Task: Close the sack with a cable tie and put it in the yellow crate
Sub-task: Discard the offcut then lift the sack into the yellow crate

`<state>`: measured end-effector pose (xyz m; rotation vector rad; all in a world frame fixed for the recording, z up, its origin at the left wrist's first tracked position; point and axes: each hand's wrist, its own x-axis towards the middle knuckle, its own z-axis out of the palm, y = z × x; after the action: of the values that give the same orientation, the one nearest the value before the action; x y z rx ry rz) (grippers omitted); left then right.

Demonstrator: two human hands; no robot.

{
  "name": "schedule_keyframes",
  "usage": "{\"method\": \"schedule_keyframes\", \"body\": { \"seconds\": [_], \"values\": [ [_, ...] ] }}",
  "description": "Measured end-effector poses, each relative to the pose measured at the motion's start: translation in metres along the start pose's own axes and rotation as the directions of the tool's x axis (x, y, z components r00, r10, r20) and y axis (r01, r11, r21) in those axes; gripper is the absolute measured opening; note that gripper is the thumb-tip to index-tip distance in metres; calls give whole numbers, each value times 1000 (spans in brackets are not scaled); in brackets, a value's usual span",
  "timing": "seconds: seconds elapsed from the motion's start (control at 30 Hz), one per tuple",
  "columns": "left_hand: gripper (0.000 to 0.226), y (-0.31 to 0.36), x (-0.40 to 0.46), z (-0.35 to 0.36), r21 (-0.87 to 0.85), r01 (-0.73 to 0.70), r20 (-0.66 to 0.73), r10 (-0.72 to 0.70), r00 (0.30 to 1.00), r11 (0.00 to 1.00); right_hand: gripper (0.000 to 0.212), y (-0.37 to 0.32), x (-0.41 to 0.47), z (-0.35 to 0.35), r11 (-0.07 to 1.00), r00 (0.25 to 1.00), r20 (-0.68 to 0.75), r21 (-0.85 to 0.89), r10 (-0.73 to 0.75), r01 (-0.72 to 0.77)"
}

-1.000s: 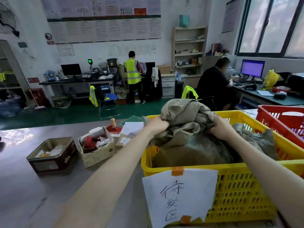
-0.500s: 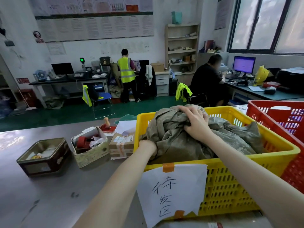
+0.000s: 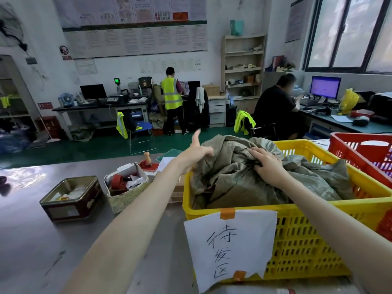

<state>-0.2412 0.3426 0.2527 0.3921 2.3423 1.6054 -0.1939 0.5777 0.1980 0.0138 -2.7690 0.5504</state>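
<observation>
A crumpled olive-grey sack (image 3: 239,179) lies inside the yellow crate (image 3: 314,240), which stands on the grey table with a handwritten paper label (image 3: 230,247) taped to its front. My right hand (image 3: 267,165) rests flat on top of the sack, fingers spread, pressing it down. My left hand (image 3: 196,152) hovers at the crate's left rim, just off the sack, fingers apart, one pointing up, holding nothing. No cable tie is visible.
A red crate (image 3: 360,153) stands right of the yellow one. Left of it on the table are a cardboard box of red stamps (image 3: 125,183), a brown tin (image 3: 72,198) and a wooden-handled stamp (image 3: 147,161). Two people work at desks beyond.
My left hand has let go of the sack and lifted away, open. My right hand has shifted from gripping the sack to lying flat on it. The sack has settled lower in the crate.
</observation>
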Motion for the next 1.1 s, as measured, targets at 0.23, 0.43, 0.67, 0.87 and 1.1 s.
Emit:
{"method": "schedule_keyframes", "body": {
  "seconds": [0.23, 0.43, 0.67, 0.87, 1.1],
  "values": [
    [72, -42, -4, 30, 787, -46, 22, 47, 999, 615, 58, -7, 2, 1, 989, 990, -117, -130, -78, 62],
    [74, -54, 7, 41, 994, 91, -90, -16, 996, 59, 82, 1, 14, 1, 962, 974, 71, -187, 215, -198],
    [84, -74, 6, 20, 982, -49, 54, -22, 998, 181, 89, 1, 29, -10, 945, 933, 279, -295, 227, -141],
    [43, -76, 4, 13, 846, -129, 67, 137, 988, 517, 34, 8, 70, -32, 924, 946, 29, 203, 323, -322],
    [21, -80, 2, 15, 848, -140, 26, 224, 974, 512, 61, 10, 115, -12, 958, 930, 232, -93, 285, -270]
  ]
}}
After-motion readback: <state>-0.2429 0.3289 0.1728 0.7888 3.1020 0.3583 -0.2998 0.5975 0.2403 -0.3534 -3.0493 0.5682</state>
